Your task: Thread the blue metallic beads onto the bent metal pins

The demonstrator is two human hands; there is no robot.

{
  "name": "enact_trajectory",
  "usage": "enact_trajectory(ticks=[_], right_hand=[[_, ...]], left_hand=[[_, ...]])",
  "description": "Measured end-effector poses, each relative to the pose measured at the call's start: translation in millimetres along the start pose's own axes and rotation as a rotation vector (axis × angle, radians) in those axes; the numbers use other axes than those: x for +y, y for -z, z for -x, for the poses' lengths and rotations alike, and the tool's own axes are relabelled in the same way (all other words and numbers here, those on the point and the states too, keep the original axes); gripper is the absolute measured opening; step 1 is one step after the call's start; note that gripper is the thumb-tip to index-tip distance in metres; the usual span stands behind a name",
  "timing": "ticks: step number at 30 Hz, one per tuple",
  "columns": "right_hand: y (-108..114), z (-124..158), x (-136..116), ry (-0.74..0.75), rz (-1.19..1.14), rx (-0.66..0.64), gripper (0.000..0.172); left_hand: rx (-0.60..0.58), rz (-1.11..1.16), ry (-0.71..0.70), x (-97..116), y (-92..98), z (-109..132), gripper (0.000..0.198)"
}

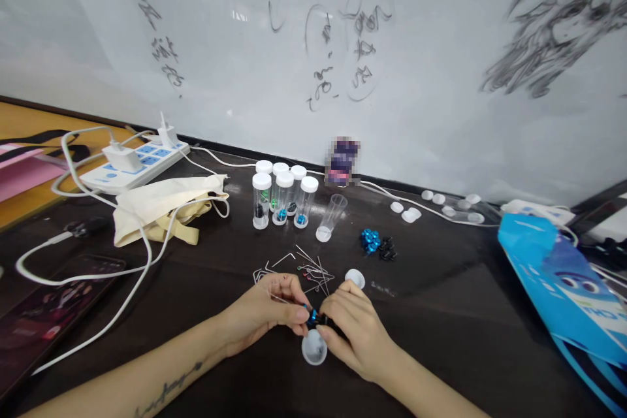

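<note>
My left hand [281,307] pinches a small shiny blue piece [312,316] between thumb and fingertips. From the right, my right hand [353,326] closes its fingers on a small black piece [322,320] that meets the blue one. Their exact kind is too small to tell. Just below the fingertips stands a small clear container [314,347] with something dark in it. A white round cap [355,279] lies behind my right hand. Thin metal rods and hex keys [313,271] are scattered behind my left hand, which partly hides them.
Several white-capped clear tubes [285,192] stand behind, near an uncapped tube [332,217]. Blue pieces [371,241] and black pieces [387,249] lie in piles. Cables, a power strip [137,166], a cloth bag [161,209] and a phone [59,313] are left; a blue package [563,287] is right.
</note>
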State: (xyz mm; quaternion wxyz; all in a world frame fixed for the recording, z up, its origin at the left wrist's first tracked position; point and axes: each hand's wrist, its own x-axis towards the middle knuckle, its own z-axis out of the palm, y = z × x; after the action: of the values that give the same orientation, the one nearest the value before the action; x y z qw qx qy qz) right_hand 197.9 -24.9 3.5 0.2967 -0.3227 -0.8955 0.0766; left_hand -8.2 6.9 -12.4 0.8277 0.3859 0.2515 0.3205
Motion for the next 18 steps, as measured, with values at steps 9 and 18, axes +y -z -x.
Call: enact_trajectory(ticks=[9,18], right_hand=[[-2.0,2.9,3.7,0.052,0.039,0.086,0.010],[-0.9,2.4,2.6,0.017,-0.021,0.025,0.024]], left_hand=[[0.010,0.037,-0.012,1.6,0.5,-1.1,0.019],[-0.011,0.000,-0.003,1.4,0.4,-0.7,0.019]])
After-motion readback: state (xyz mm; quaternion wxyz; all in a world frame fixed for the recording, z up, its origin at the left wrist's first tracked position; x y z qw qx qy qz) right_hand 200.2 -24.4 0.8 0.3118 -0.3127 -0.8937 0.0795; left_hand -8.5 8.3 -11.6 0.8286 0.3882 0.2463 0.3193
